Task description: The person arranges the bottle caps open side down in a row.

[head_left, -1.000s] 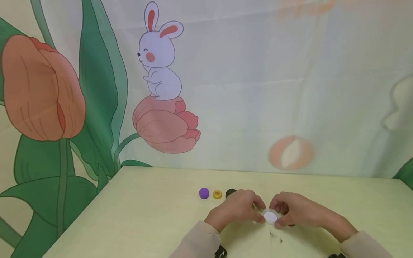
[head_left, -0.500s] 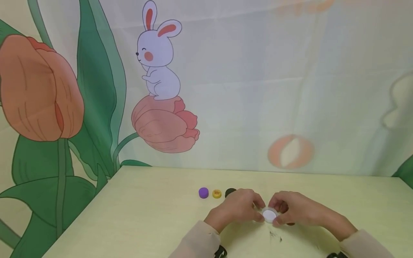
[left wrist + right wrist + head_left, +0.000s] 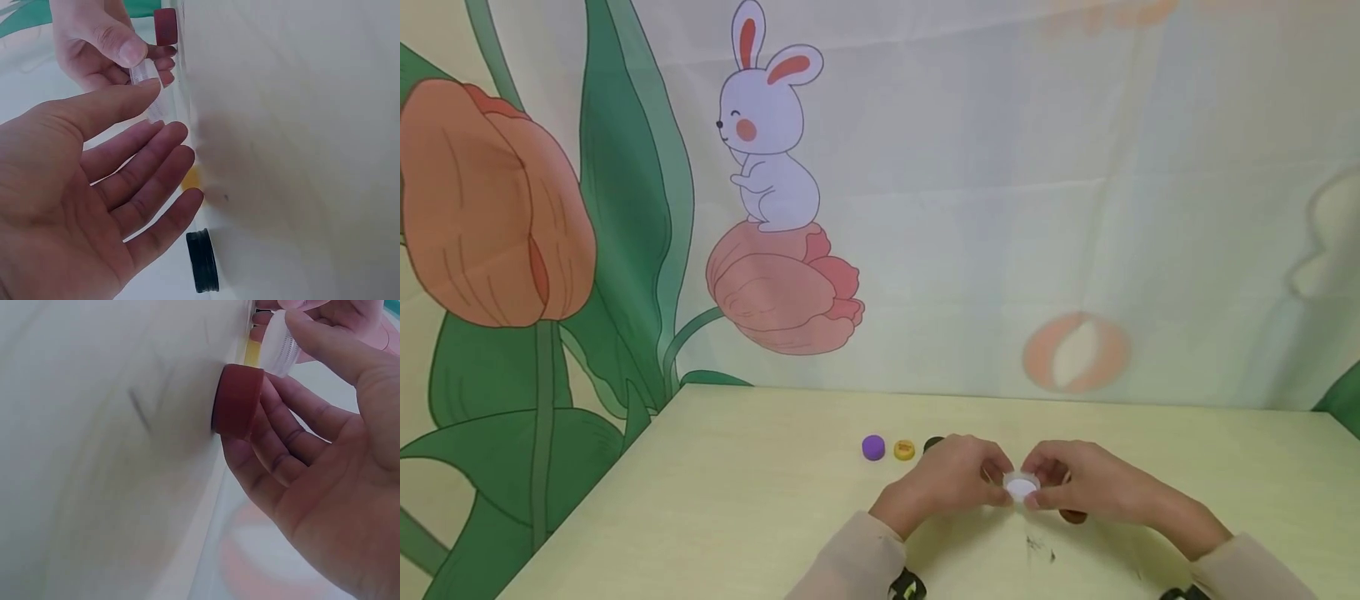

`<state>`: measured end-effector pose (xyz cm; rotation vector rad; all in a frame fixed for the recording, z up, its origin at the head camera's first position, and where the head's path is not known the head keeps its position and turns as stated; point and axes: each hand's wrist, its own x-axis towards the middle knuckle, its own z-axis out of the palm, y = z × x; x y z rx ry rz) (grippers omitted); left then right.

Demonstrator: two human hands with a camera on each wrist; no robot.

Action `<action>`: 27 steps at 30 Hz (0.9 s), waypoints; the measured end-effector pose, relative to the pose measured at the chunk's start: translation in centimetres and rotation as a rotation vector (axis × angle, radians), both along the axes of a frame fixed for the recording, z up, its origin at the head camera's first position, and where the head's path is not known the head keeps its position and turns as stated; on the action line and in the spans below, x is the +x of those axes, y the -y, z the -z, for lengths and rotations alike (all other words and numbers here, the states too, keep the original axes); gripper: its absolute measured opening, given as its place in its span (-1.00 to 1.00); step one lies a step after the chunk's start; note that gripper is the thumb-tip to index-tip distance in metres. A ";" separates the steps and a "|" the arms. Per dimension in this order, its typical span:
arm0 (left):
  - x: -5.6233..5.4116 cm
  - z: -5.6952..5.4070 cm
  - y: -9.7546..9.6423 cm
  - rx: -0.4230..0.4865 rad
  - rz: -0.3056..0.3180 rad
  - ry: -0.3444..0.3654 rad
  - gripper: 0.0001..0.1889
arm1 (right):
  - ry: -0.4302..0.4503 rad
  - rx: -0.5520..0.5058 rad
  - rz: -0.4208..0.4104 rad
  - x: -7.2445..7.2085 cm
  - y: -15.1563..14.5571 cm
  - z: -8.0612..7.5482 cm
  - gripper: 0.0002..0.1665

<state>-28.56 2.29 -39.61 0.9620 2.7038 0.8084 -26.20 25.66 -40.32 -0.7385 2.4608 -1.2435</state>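
Observation:
A white, ridged bottle cap (image 3: 1021, 487) is held between both hands near the middle of the table. My left hand (image 3: 958, 473) pinches its left side with thumb and forefinger, the other fingers loosely spread. From the opposite side my right hand (image 3: 1093, 479) pinches it the same way. In the right wrist view the white cap (image 3: 279, 347) is tilted on edge. Below the right palm a red-brown cap (image 3: 239, 401) stands on the table, close to the lower fingers. A black cap (image 3: 203, 261) is beside the left hand, which partly covers it in the head view.
A purple cap (image 3: 873, 447) and a yellow cap (image 3: 904, 450) lie in a row left of the black one. Dark marks (image 3: 1041, 548) show on the pale table (image 3: 715, 500). A printed cloth (image 3: 940, 208) with a rabbit and tulips hangs behind the table's back edge.
Both hands have shifted slightly away from the person and left with the white cap, which appears tilted more. More of the red-brown cap now shows under the right hand.

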 end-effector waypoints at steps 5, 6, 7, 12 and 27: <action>-0.2 0.1 0.3 0.045 0.009 0.007 -0.70 | -0.003 -0.016 0.020 0.0 0.1 -0.1 -0.67; -0.2 0.1 0.3 0.055 0.010 0.006 -0.69 | -0.002 -0.020 0.021 0.0 0.1 -0.1 -0.67; -0.3 0.2 0.4 0.064 0.013 0.005 -0.68 | -0.002 -0.023 0.023 0.0 0.1 -0.2 -0.67; -0.4 0.3 0.5 0.099 0.013 -0.012 -0.67 | -0.009 -0.028 0.027 0.1 0.0 -0.2 -0.68; -0.3 0.3 0.6 0.170 -0.010 -0.049 -0.75 | 0.004 -0.036 0.036 0.2 -0.1 -0.5 -0.69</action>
